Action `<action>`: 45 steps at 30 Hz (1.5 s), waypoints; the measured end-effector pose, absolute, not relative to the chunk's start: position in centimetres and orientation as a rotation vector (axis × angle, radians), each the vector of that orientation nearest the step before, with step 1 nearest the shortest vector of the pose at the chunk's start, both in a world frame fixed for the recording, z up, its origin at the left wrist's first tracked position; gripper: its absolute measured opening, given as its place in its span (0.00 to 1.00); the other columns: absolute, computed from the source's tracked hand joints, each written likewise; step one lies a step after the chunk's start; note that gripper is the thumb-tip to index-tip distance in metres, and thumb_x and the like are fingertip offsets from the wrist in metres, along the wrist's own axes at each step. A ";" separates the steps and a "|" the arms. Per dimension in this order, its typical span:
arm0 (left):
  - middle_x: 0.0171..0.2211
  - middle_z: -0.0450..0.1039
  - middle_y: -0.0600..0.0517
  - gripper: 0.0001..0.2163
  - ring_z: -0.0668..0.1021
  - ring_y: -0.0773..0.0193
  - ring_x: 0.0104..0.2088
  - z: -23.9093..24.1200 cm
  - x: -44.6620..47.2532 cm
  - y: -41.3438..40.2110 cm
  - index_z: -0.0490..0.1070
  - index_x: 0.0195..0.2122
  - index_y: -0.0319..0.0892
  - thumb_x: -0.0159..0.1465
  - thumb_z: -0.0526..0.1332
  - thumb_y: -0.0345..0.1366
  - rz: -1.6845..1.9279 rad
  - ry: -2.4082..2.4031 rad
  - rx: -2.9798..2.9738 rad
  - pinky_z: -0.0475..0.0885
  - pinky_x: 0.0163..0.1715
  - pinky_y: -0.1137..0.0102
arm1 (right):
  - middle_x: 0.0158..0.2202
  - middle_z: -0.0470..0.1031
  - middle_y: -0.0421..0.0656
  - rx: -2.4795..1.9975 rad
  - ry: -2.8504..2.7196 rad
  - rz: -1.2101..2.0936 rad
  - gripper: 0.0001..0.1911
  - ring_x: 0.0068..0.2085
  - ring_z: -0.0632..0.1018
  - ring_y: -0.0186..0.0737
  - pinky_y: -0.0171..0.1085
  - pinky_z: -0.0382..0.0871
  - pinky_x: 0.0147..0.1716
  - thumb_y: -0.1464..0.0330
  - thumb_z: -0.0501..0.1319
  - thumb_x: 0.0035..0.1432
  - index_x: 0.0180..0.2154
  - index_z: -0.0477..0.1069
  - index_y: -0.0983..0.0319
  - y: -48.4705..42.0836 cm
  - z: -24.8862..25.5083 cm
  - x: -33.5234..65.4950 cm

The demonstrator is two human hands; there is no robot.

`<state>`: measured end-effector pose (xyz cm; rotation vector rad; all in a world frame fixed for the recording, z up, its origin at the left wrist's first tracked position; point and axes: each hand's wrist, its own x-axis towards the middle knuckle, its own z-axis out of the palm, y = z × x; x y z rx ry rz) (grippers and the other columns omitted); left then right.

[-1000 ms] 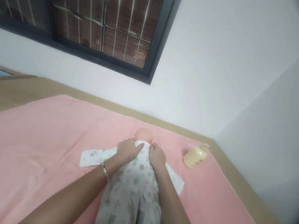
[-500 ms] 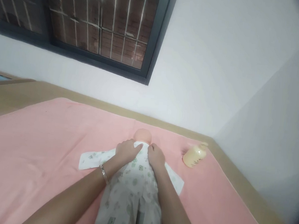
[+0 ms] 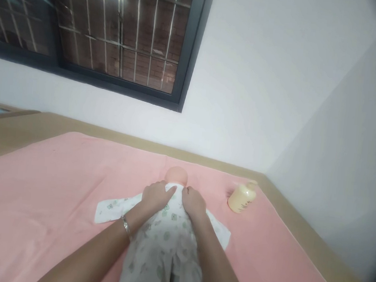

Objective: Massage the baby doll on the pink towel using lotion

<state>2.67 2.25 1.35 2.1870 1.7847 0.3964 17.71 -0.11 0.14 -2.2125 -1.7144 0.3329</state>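
A baby doll, its bald head point(image 3: 176, 175) toward the wall, lies on a pink cloth in a white baby outfit point(image 3: 169, 232) with a green print. The sleeves stretch out to both sides and the legs run down to the lower edge of the view. At the doll's left-side shoulder in the picture, my left hand point(image 3: 156, 195) grips the outfit, its thumb across the upper chest. Opposite it, my right hand point(image 3: 194, 202) has its fingers curled on the other shoulder of the outfit. A bracelet point(image 3: 125, 226) circles my left wrist.
A pale yellow pump bottle point(image 3: 242, 198) stands on the pink cloth point(image 3: 46, 189) to the right of the doll. Around the cloth runs a tan surface edge point(image 3: 109, 134), against a white wall point(image 3: 239, 88). A dark-framed window point(image 3: 185, 65) with bars is behind.
The view has tilted up slightly, so the scene sits a little lower and further left. Both hands keep their hold at the outfit's shoulders.
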 end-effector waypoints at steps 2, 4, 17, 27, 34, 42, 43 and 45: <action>0.41 0.77 0.42 0.28 0.77 0.50 0.42 1.3 2.6 2.3 0.71 0.41 0.41 0.63 0.42 0.57 0.401 1.772 2.209 0.69 0.41 0.61 | 0.40 0.76 0.54 -2.233 -1.743 0.321 0.25 0.42 0.77 0.48 0.41 0.65 0.38 0.61 0.39 0.67 0.41 0.72 0.65 -0.4 0.7 17.4; 0.41 0.76 0.42 0.28 0.77 0.50 0.42 1.2 2.5 2.3 0.71 0.41 0.41 0.63 0.42 0.57 0.412 1.748 2.234 0.68 0.40 0.61 | 0.41 0.76 0.56 -2.242 -1.774 0.294 0.26 0.42 0.77 0.49 0.43 0.65 0.40 0.61 0.39 0.67 0.41 0.73 0.65 -0.9 1.3 17.1; 0.40 0.76 0.42 0.24 0.77 0.54 0.40 2.4 2.5 1.2 0.71 0.40 0.41 0.66 0.42 0.52 0.382 1.686 2.272 0.68 0.37 0.65 | 0.39 0.75 0.56 -2.184 -2.101 0.079 0.23 0.41 0.76 0.51 0.43 0.64 0.38 0.61 0.42 0.67 0.41 0.73 0.66 -5.1 4.2 15.0; 0.42 0.75 0.40 0.18 0.76 0.49 0.43 3.5 2.9 -1.4 0.70 0.42 0.38 0.66 0.46 0.44 0.285 1.668 2.616 0.67 0.41 0.59 | 0.42 0.77 0.54 -2.210 -1.944 0.283 0.27 0.43 0.77 0.48 0.41 0.66 0.40 0.64 0.37 0.68 0.42 0.74 0.65 -2.2 2.6 17.0; 0.42 0.76 0.43 0.19 0.77 0.53 0.40 2.9 2.5 0.3 0.69 0.42 0.41 0.66 0.45 0.47 0.362 1.624 2.416 0.68 0.37 0.62 | 0.37 0.77 0.55 -2.257 -2.053 0.179 0.17 0.40 0.77 0.52 0.43 0.66 0.36 0.69 0.48 0.64 0.37 0.75 0.65 -4.3 3.9 15.9; 0.40 0.75 0.40 0.20 0.77 0.50 0.42 4.0 2.8 -1.7 0.70 0.43 0.37 0.67 0.46 0.45 0.290 1.707 2.564 0.68 0.40 0.60 | 0.42 0.76 0.56 -2.228 -1.992 0.217 0.24 0.44 0.76 0.49 0.41 0.65 0.41 0.67 0.41 0.67 0.43 0.74 0.67 -3.2 3.5 16.2; 0.40 0.75 0.41 0.19 0.77 0.50 0.41 4.1 2.8 -2.0 0.71 0.43 0.37 0.67 0.46 0.45 0.284 1.700 2.588 0.68 0.40 0.60 | 0.43 0.76 0.55 -2.213 -1.993 0.240 0.25 0.45 0.76 0.47 0.40 0.64 0.41 0.66 0.39 0.68 0.44 0.74 0.67 -3.0 3.5 16.5; 0.38 0.75 0.42 0.18 0.77 0.51 0.40 4.3 2.8 -2.2 0.71 0.42 0.38 0.67 0.47 0.44 0.266 1.682 2.605 0.69 0.39 0.61 | 0.43 0.77 0.54 -2.184 -2.009 0.298 0.27 0.44 0.77 0.45 0.38 0.64 0.40 0.64 0.38 0.68 0.44 0.74 0.66 -2.9 3.7 17.2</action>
